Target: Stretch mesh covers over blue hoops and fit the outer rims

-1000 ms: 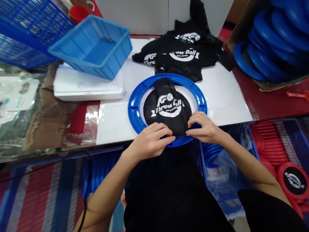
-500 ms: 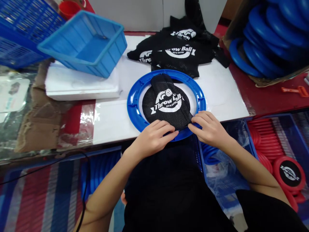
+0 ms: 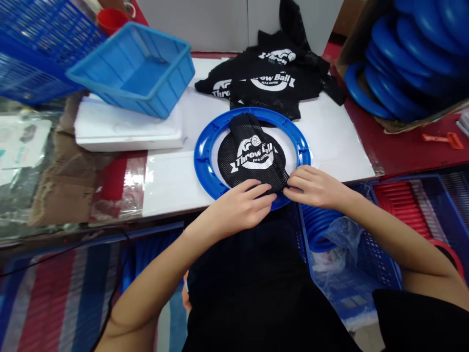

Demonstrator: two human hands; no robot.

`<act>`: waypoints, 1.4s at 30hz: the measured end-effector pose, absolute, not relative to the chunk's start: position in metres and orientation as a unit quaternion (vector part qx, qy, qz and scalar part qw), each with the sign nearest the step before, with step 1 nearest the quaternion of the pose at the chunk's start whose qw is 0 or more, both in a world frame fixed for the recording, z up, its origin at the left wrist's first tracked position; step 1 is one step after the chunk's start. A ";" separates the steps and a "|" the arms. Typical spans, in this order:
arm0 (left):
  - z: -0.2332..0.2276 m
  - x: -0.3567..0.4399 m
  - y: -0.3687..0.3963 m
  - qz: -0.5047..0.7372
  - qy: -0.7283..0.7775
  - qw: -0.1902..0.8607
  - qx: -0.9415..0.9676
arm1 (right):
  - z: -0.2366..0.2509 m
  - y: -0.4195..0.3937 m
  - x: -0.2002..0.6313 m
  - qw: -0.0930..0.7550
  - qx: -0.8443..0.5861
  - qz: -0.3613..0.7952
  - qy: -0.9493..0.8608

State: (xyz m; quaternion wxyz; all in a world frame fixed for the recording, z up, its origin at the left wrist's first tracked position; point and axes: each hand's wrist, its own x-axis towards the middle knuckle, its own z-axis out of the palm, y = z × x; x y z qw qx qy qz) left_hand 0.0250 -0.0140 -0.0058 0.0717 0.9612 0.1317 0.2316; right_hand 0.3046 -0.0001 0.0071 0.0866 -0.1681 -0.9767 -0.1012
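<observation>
A blue plastic ring (image 3: 204, 165) lies at the table's front edge, its hollow side up. Across its opening rests a black mesh cloth (image 3: 252, 168) printed "Throw Ball", its near edge on the ring's near rim. My left hand (image 3: 247, 203) lies over that rim, fingertips pressing the cloth's edge down. To its right, my right hand (image 3: 311, 187) is closed, thumb and fingers pinching the cloth's near right edge against the ring. Behind the ring is a heap of the same printed black mesh cloths (image 3: 271, 73).
On the left stand a blue bin (image 3: 135, 73) on a white box (image 3: 124, 132) and a blue basket (image 3: 44, 44). A carton of blue rings (image 3: 406, 68) is at right, near an orange tool (image 3: 443, 140). Crates with blue rings (image 3: 317, 227) and red rings (image 3: 401, 208) sit below.
My left fingers have shifted slightly right along the near rim and lie flatter over the cloth's edge. The right hand still pinches near the same spot. The camera view has moved a little.
</observation>
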 end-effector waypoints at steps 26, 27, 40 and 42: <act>-0.009 -0.024 -0.036 0.181 0.402 0.097 0.892 | -0.001 0.004 0.271 0.198 -0.489 0.039 -0.849; -0.005 -0.019 -0.040 0.152 0.393 0.100 0.901 | -0.003 0.012 0.276 0.170 -0.526 0.023 -0.833; 0.029 0.021 0.004 0.173 0.245 0.328 0.896 | -0.009 0.127 0.262 0.195 -0.198 0.448 -0.849; 0.019 0.011 0.054 0.220 0.324 0.273 0.879 | -0.013 0.135 0.255 0.224 -0.206 0.498 -0.812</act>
